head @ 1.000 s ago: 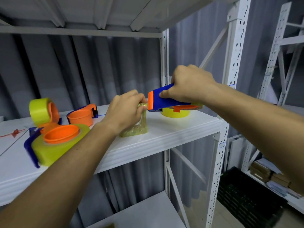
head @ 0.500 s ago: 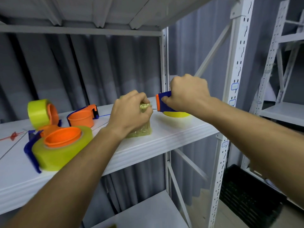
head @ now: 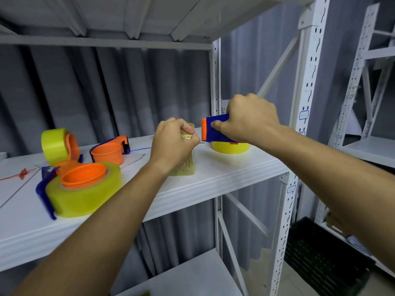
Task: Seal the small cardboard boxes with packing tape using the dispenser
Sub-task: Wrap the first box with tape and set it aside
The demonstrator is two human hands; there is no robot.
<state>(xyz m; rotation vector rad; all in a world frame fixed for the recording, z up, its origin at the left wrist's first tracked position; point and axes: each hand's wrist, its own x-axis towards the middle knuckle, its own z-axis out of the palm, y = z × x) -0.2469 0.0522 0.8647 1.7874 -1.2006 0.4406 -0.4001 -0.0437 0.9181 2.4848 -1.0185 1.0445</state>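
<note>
White steel shelf (head: 224, 178) is carrying all the gear at chest height. Your right hand (head: 250, 118) is gripping the blue dispenser (head: 215, 130), fingers curled over the top and thumb pressing its near side; the orange front edge is pointing left, twd your other hand. A yellow tape roll (head: 229, 147) is sitting under the dispenser, resting on the shelf near the rt upright post (head: 303, 103).

Your left hand (head: 173, 142) is clenching a wad of crumpled yellowish tape (head: 186, 167), fingers closed tight around the upper part. The lower end of the wad is touching the shelf surface just below the fist. The two hands are sitting close together, w/ a narrow gap between the knuckles and the dispenser's orange edge.

No cardboard box is showing in this view; you cannot tell where it is.

Further left on the same shelf:
- A large yellow roll on an orange core (head: 83, 186), w/ a blue frame at its left side, is lying flat near the front edge.
- A second yellow roll (head: 55, 144) is standing on edge behind it.
- An orange-and-blue dispenser w/o tape (head: 109, 151) is sitting btwn that roll and your left wrist.
- A red tie (head: 22, 173) is lying at the far left.

A dark crate (head: 324, 259) is sitting on the floor, lower rt.
</note>
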